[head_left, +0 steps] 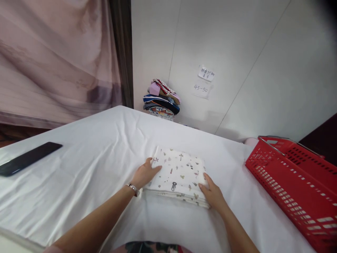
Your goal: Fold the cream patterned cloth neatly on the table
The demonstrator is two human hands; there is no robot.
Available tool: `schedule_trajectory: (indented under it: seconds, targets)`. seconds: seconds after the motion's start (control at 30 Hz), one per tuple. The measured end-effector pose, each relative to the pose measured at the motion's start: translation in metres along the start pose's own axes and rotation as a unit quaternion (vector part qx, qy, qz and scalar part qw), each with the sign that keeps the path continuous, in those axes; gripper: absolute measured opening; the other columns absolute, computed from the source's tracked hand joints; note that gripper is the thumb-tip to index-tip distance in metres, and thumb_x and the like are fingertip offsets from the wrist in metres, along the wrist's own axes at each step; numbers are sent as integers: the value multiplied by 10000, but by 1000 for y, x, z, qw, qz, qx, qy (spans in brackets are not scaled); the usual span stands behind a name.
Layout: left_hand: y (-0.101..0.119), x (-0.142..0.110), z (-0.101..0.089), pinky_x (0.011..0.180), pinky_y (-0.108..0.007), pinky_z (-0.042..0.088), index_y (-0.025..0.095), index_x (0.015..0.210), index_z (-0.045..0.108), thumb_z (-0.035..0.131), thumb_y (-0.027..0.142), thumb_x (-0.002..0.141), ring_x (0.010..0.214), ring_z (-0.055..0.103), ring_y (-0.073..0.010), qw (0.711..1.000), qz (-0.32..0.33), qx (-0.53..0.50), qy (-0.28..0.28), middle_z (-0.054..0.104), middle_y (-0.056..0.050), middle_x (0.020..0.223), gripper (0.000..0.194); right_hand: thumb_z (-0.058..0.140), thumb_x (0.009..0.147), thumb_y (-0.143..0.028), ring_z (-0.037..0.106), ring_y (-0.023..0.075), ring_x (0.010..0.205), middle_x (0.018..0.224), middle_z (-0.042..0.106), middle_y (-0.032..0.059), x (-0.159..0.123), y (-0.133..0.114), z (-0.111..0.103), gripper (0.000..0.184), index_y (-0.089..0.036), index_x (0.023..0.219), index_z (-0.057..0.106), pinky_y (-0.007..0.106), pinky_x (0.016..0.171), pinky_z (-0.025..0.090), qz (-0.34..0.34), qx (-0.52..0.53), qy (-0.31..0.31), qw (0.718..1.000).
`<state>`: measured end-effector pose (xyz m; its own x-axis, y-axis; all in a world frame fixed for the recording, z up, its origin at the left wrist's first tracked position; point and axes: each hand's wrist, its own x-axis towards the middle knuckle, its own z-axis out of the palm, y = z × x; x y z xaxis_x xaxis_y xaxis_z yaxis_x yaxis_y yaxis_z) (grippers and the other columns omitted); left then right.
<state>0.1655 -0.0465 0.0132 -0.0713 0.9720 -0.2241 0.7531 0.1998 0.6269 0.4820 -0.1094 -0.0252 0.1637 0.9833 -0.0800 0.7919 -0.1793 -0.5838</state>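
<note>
A folded white cloth (pixel 179 172) with small printed plants and figures lies flat on the white-covered table. Its layers show along the near edge. At its left side, my left hand (pixel 146 173) holds the edge, thumb on top and the other fingers along the side, partly hidden. My right hand (pixel 212 191) grips the right edge near the front corner, its thumb also on top and its remaining fingers mostly out of sight. A metal watch (pixel 134 189) is on my left wrist.
A red plastic basket (pixel 289 186) with metal handles stands at the right. On the left lies a dark flat device (pixel 28 158). Stacked folded clothes (pixel 162 100) sit beyond the far edge, against the wall with paper notes (pixel 204 82). A pink curtain (pixel 58 59) hangs at left.
</note>
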Motion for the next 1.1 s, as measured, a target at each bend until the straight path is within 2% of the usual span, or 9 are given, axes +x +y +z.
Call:
schedule_trajectory:
  seconds: [0.17,0.3,0.4,0.5,0.7,0.83,0.9,1.0,1.1]
  targets:
    - [-12,-12,-2,745,-304,467,168,1373,264,527,505,742,914,622,-227,993,-25,-114,-32,598,-121,1126,762,464,799,-461,628,240,930,1126,633,60,-2,1,2,619,-242,1370,369,361,843,456,18,2,-2,1000]
    - [-19,-18,3,722,-291,470,178,1371,275,543,425,749,865,627,-205,990,-25,-137,-28,608,-104,1102,721,497,777,-452,613,236,971,1140,626,52,-1,3,3,608,-238,1340,416,356,857,459,5,38,13,999]
    - [-17,-24,16,720,-291,474,184,1364,270,532,361,761,828,625,-192,987,-10,-155,-32,627,-83,1042,681,533,747,-451,542,238,1107,1220,577,67,11,10,-9,620,-192,1305,459,342,916,436,-15,83,49,995]
    - [-10,-36,36,707,-265,488,187,1338,290,563,294,735,830,619,-175,970,31,-225,-89,635,-64,1013,670,545,739,-467,571,236,1054,1173,598,76,31,23,-32,683,-170,1340,411,332,882,457,-5,107,92,990]
    - [-1,-55,57,522,-230,480,215,1382,153,574,254,731,657,599,-136,935,52,-302,-180,630,-45,921,776,458,795,-333,534,258,1095,1139,597,113,51,38,-47,500,-132,1250,512,369,944,402,1,-117,74,990]
    - [-2,-50,49,516,-237,474,196,1363,206,573,322,746,674,609,-155,941,49,-271,-196,635,-42,877,729,415,821,-313,463,264,1169,1236,521,133,34,8,-30,477,-144,1258,500,393,994,356,-96,-176,136,970]
    - [-2,-45,43,553,-255,477,201,1340,272,524,408,784,688,617,-161,958,60,-220,-174,640,-51,925,645,403,841,-351,400,246,1231,1317,462,108,19,-18,-18,464,-172,1258,503,387,1048,301,-159,-151,131,967]
    - [-1,-34,35,683,-291,484,205,1309,356,461,441,822,767,620,-168,990,98,-97,-42,596,-74,1097,552,382,874,-399,323,227,1295,1392,397,71,-5,-60,3,482,-197,1304,464,374,1076,280,-205,-102,55,972]
    - [-2,-16,32,863,-326,459,203,1303,384,406,297,858,989,574,-190,978,192,-16,80,514,-79,1236,456,409,876,-417,306,230,1311,1420,369,57,-26,-89,25,505,-224,1343,414,399,1093,249,-267,-91,-37,959]
